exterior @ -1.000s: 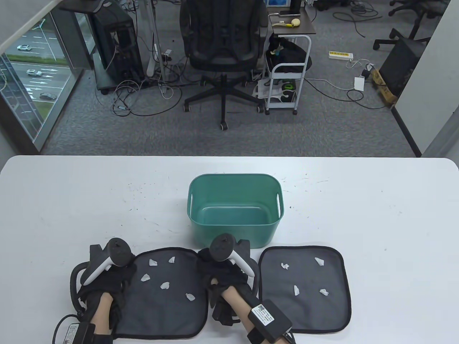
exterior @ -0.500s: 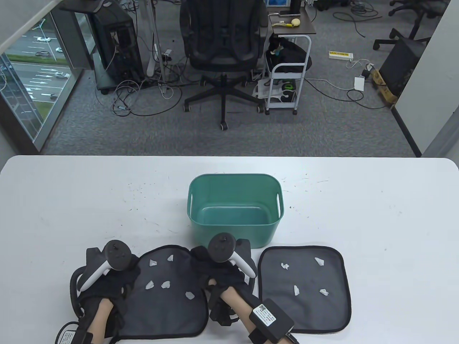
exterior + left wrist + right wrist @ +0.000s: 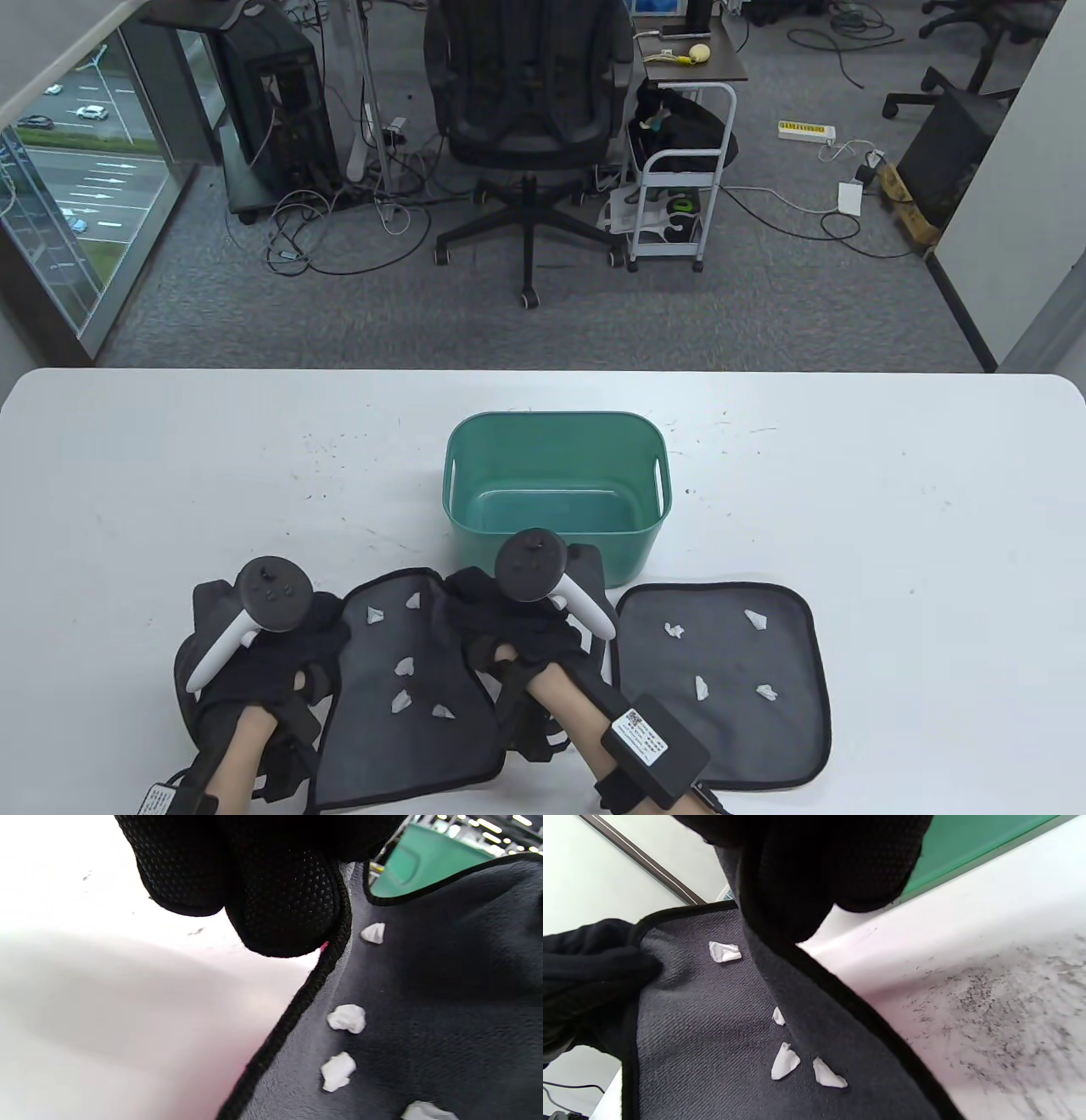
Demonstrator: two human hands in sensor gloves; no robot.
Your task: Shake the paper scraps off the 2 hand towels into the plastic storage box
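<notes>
Left dark grey microfibre hand towel with black piping (image 3: 407,679): soft, limp, light; sags into trough, best held at far corners. Left hand (image 3: 254,645) and right hand (image 3: 517,628) each grip one corner. White paper scraps (image 3: 405,667) loose on it. Lies just before teal plastic storage box (image 3: 556,492).

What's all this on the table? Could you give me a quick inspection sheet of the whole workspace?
Surface: white table, dark specks.
Job's things: left towel with five scraps, edges lifted; right towel flat with four scraps; green box, no scraps seen inside.
Clutter: nothing seen.
Grips: left hand and right hand each grip an edge of the left towel.
Cables: many on the floor.
Surroundings: office chair, cart, window.
</notes>
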